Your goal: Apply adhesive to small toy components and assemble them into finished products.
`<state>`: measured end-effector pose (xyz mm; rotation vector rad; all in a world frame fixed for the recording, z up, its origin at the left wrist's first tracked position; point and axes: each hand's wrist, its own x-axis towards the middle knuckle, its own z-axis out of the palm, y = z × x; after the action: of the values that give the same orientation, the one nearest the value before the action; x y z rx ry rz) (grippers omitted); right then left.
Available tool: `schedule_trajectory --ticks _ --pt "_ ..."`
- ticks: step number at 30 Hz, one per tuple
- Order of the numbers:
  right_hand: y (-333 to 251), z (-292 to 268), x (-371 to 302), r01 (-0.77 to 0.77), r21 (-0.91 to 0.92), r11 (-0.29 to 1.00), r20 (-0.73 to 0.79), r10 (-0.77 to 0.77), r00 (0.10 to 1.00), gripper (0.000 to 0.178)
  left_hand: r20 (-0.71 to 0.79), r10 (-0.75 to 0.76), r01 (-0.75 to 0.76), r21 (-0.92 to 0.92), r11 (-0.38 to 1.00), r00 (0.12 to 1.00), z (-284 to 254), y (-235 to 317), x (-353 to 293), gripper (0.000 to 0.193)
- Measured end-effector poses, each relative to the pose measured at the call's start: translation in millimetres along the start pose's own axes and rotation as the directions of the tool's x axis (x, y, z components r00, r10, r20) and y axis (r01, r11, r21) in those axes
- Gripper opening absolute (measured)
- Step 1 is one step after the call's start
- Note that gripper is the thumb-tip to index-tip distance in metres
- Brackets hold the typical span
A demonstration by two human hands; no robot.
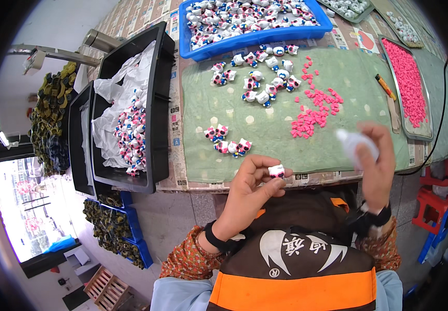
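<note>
By the green cloth (234, 135), the left hand (250, 189) is pinching a small white-pink figurine (276, 170), ideally steadily; the right hand (378, 163), a rounded white bottle (355, 146).

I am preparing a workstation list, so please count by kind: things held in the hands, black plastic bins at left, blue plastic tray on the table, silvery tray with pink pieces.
Small white-and-pink figure, left hand: 1
White plastic squeeze bottle, right hand: 1
Black plastic bins: 2
Blue plastic tray: 1
Silvery tray: 1
Total: 6
</note>
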<state>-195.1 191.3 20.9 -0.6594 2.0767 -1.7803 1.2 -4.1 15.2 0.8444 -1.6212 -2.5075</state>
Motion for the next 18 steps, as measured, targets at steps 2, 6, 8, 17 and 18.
schedule_trajectory --ticks 2,6,8,17,18 --pt "9.4 -12.1 24.9 -0.142 0.116 0.983 -0.049 0.149 0.988 0.037 0.018 -0.001 0.001 -0.006 1.000 1.000 0.3 -1.1 3.1 0.031" --pt "44.0 -24.1 60.3 0.080 0.182 0.980 -0.161 -0.051 0.986 0.047 0.035 0.000 0.000 0.011 1.000 0.999 1.5 -0.3 5.7 0.030" --pt "58.4 -34.1 68.9 0.110 0.149 0.983 -0.168 -0.084 0.982 0.049 0.040 0.001 -0.002 0.024 1.000 0.999 2.2 0.6 7.2 0.029" --pt "53.5 -17.1 41.8 0.304 -0.618 0.725 -0.341 -0.595 0.728 0.039 0.021 0.035 -0.036 0.072 0.997 0.999 -0.3 -3.4 8.9 0.029" --pt "48.9 -11.7 36.5 0.301 -0.621 0.723 -0.340 -0.595 0.728 0.039 0.028 0.044 -0.046 0.075 0.996 0.999 0.5 -3.4 10.3 0.029"
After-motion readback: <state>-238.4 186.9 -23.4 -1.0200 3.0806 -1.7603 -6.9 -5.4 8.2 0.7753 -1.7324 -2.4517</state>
